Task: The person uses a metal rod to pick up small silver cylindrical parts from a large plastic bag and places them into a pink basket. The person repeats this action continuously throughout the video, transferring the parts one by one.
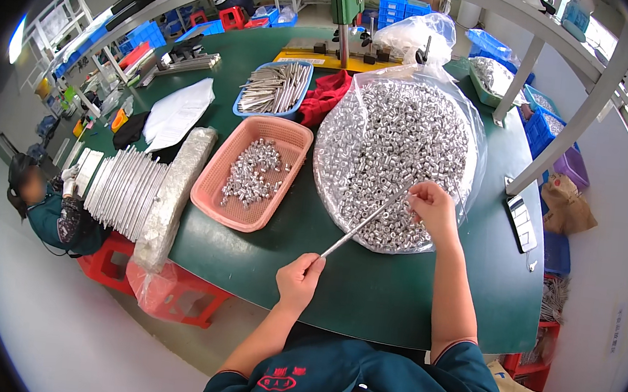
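My left hand (300,278) grips the near end of a thin metal rod (362,225) that slants up to the right over the green table (365,292). My right hand (432,211) pinches the rod's far end at the near edge of a big round heap of small silver metal sleeves (390,150) lying on clear plastic. A pink plastic basket (212,197) to the left holds a smaller pile of the same sleeves (254,171).
A blue tray of metal rods (274,88) and a red cloth (325,95) lie behind the basket. Wrapped bundles of long rods (170,197) rest at the table's left edge on red stools (168,295). Another person (48,208) sits at the left. Blue crates (402,2) stand at the back.
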`<state>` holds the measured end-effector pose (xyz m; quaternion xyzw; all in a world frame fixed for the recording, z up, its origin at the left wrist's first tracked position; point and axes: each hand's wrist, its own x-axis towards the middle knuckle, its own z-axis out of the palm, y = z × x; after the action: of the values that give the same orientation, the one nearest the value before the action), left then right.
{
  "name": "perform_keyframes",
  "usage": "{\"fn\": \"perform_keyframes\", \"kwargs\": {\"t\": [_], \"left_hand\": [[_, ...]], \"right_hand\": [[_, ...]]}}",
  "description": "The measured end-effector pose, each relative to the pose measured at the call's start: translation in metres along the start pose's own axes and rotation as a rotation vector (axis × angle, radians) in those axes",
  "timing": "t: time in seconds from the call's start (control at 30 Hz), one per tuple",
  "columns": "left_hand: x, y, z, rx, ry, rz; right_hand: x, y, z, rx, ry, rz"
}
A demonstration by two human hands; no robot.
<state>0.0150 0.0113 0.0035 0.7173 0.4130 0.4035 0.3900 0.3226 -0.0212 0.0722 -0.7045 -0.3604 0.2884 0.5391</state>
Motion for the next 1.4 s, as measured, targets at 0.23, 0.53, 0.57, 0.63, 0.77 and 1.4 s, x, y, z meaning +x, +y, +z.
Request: {"fn": "perform_keyframes", "kwargs": {"t": [0.23,0.53,0.57,0.63,0.77,1.4], "left_hand": [[0.001,0.001,0.002,0.021,0.021,0.095],[0.001,0.004,0.000,0.051,0.003,0.118],[0.001,0.004,0.000,0.059,-0.001,0.121],[0.001,0.004,0.000,0.062,-0.006,0.121],[0.000,0.005,0.001,0.068,0.000,0.128],[0.002,0.003,0.003,0.023,0.068,0.065]], "right_hand": [[0.005,-0.001,-0.021,1.041,-0.211,0.301],[0.010,0.011,-0.023,1.092,-0.249,0.411],[0.011,0.012,-0.023,1.113,-0.247,0.430],[0.013,0.014,-0.024,1.153,-0.242,0.468],[0.014,0.012,-0.022,1.177,-0.209,0.516],[0.002,-0.002,-0.001,0.959,-0.167,0.343]]}}
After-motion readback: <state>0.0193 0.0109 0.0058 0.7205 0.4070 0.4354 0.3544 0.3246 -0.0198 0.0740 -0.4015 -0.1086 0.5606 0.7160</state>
